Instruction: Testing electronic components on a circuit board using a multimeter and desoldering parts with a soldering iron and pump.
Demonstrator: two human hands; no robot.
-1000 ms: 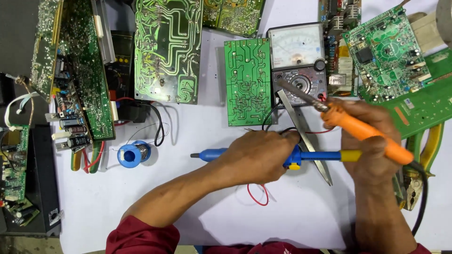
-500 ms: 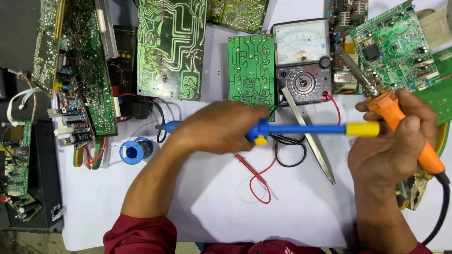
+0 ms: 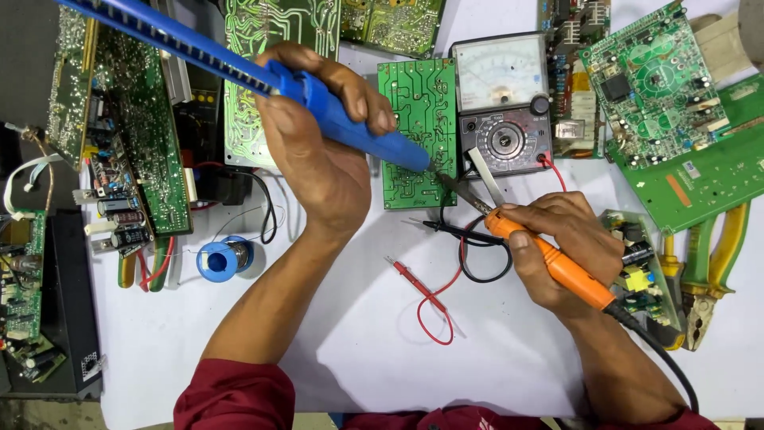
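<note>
My left hand (image 3: 318,135) grips a blue desoldering pump (image 3: 350,127), its nozzle pointing down at the lower right edge of a small green circuit board (image 3: 414,131). My right hand (image 3: 565,247) holds an orange soldering iron (image 3: 557,263), whose metal tip reaches up-left to the same spot on the board. The two tool tips nearly meet there. An analog multimeter (image 3: 503,103) lies just right of the board, with red (image 3: 418,283) and black (image 3: 454,231) probes on the white table.
Several green circuit boards (image 3: 660,87) lie around the back and left (image 3: 119,135). A blue solder spool (image 3: 224,259) sits at the left. Yellow-handled pliers (image 3: 712,271) and metal tweezers (image 3: 485,171) lie at the right. The white table (image 3: 342,342) spreads below.
My left hand lifted the blue pump from lying flat and tilted its nozzle down onto the small board. My right hand brought the orange iron's tip left to the same spot.
</note>
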